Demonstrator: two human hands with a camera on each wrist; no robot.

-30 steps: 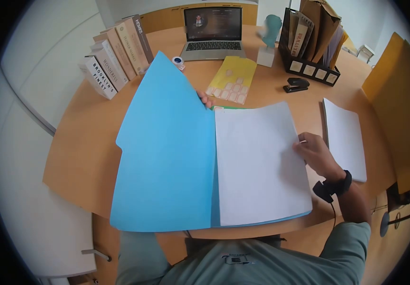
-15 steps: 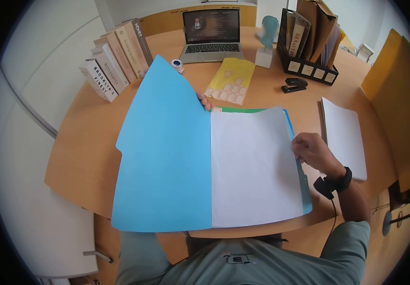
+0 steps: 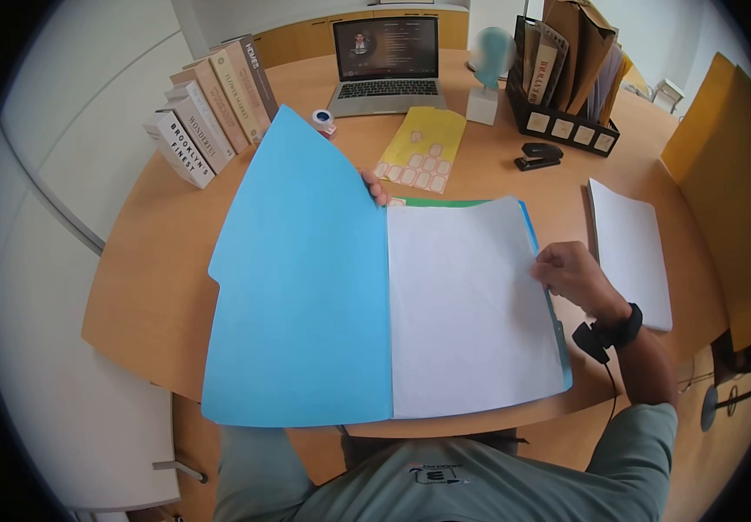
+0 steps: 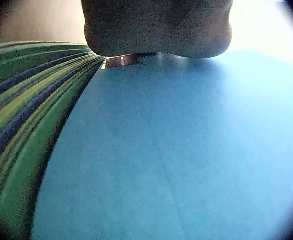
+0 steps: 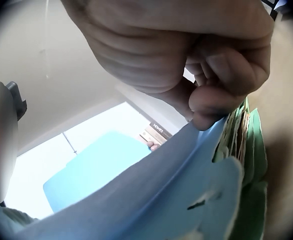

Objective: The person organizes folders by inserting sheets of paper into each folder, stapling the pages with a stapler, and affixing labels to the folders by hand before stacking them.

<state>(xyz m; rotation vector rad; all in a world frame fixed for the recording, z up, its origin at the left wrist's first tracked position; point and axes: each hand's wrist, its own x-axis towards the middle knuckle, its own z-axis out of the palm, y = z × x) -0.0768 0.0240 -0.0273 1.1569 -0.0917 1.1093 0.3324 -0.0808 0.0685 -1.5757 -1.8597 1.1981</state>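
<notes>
A light blue file folder [image 3: 301,287] lies opened out in front of me, its left cover raised at a slant. Behind that cover is my left hand [image 3: 375,186], mostly hidden, its fingertips showing at the upper edge as it holds the cover. White paper [image 3: 471,313] rests on the folder's right half. My right hand [image 3: 569,277] pinches the paper's right edge between thumb and curled fingers. Under the blue folder, the right wrist view shows green folders [image 5: 256,140] stacked. The left wrist view has green, yellow and dark blue folder edges [image 4: 24,110] beside the cover.
Right of my hand lies a white paper stack [image 3: 632,252]. Farther back are a black stapler [image 3: 538,157], a file holder [image 3: 567,130], a yellow label sheet [image 3: 428,143], a laptop [image 3: 387,74] and a roll dispenser [image 3: 323,120]. Upright books [image 3: 219,109] stand at the left.
The paper has shifted left toward the folder's crease, baring the blue and green folder edges along its right side. My right hand moved slightly left with it; the left hand stays at the cover.
</notes>
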